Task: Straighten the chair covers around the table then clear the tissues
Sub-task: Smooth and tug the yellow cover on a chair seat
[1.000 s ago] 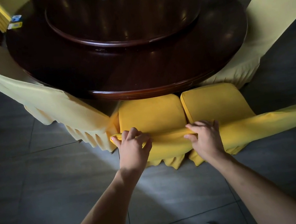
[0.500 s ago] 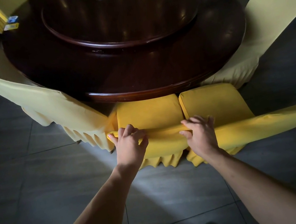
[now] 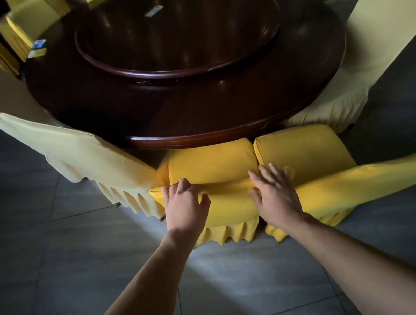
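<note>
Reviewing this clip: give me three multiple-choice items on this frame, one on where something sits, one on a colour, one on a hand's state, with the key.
1. Where do the two small packets lie?
A. on the table's far left edge
B. on the floor
C. on a chair seat

2. What colour is the chair cover under both hands?
A. white
B. deep yellow
C. red

3. How is the right hand set?
A. clenched in a fist
B. lifted clear of the cloth
C. flat, fingers spread on the cloth

Key: 1 A, they rest on the dark round table near its left rim. 2 B, the cloth at the chair's top is deep yellow. 3 C, its fingers fan out over the fabric, while the left hand curls over the cover's top edge.
</note>
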